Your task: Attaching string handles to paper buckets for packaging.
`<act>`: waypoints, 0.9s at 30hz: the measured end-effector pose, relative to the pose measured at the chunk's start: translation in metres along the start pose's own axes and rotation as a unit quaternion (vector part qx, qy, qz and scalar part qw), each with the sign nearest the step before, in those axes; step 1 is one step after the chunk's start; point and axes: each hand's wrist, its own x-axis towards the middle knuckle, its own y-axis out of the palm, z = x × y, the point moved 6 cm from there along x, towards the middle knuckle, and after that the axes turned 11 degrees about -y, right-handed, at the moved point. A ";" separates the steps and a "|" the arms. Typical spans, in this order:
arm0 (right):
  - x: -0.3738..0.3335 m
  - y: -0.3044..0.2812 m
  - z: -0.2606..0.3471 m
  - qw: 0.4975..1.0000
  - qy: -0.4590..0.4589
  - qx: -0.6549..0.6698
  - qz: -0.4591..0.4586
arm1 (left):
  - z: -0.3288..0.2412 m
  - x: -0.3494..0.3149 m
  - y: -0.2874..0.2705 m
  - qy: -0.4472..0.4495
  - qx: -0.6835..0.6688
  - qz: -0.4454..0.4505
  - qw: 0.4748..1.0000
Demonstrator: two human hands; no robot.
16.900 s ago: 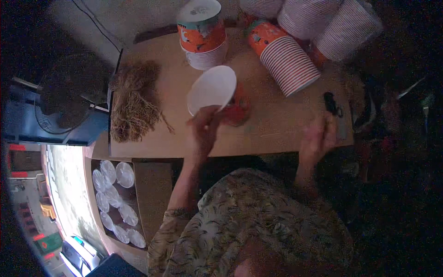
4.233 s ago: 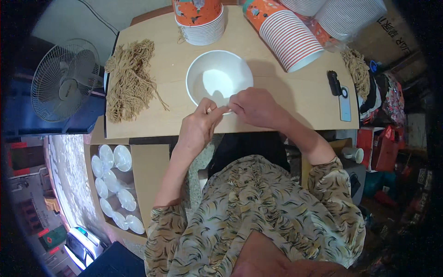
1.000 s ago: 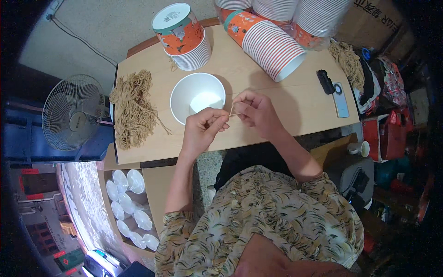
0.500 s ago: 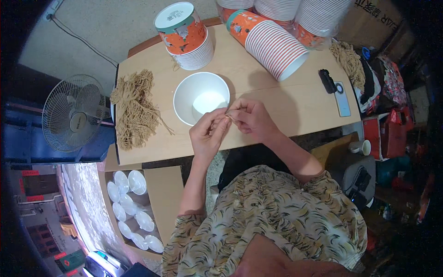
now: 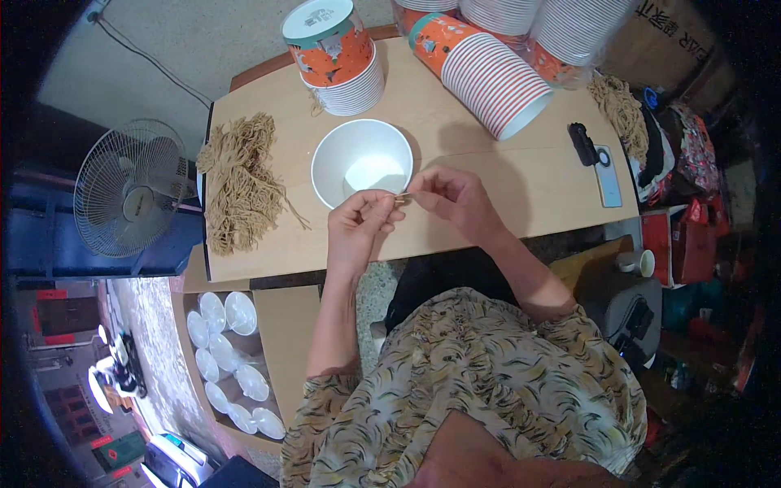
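Note:
Just in front of a white paper bowl [image 5: 335, 159], both my hands meet at the fingertips. My left hand [image 5: 358, 226] pinches a short, thin tan strand [image 5: 402, 198], which looks like a piece of cord. On its other end, my right hand [image 5: 460, 203] has thumb and forefinger pressed together. The strand is small, and fingers partly cover it. The bowl stands upright with nothing visible inside. To the left lies a loose heap of tan cords [image 5: 242, 185], a few ends trailing toward the bowl.
Behind the bowl stands an upright stack of orange-and-white paper tubs [image 5: 333, 58]; another stack [image 5: 492, 81] lies on its side. A phone-like device [image 5: 607, 180] and a black object [image 5: 582, 145] sit at right. A fan [image 5: 134, 191] and a carton of clear plastic cups [image 5: 272, 350] are left.
My fingertips have drawn slightly apart, so more of the tan strand shows between them. The whole view has shifted a little. A vehicle with a bright light has appeared at the lower left.

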 end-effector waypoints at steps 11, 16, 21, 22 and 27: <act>-0.007 0.002 0.009 0.981 -0.045 -0.191 0.013 | 0.009 0.004 0.006 -0.045 -0.051 0.012 0.998; -0.009 -0.001 0.004 0.973 -0.063 -0.220 0.009 | 0.009 0.002 0.013 -0.033 -0.049 0.016 0.998; -0.012 -0.005 -0.009 0.987 0.044 -0.157 0.008 | 0.008 -0.001 0.015 -0.026 -0.048 0.003 0.999; -0.013 -0.006 -0.012 0.987 0.044 -0.157 0.008 | 0.008 -0.001 0.014 -0.025 -0.039 -0.005 0.999; -0.014 -0.001 -0.025 0.997 0.071 0.020 -0.018 | 0.007 -0.004 0.019 0.001 -0.005 -0.023 1.000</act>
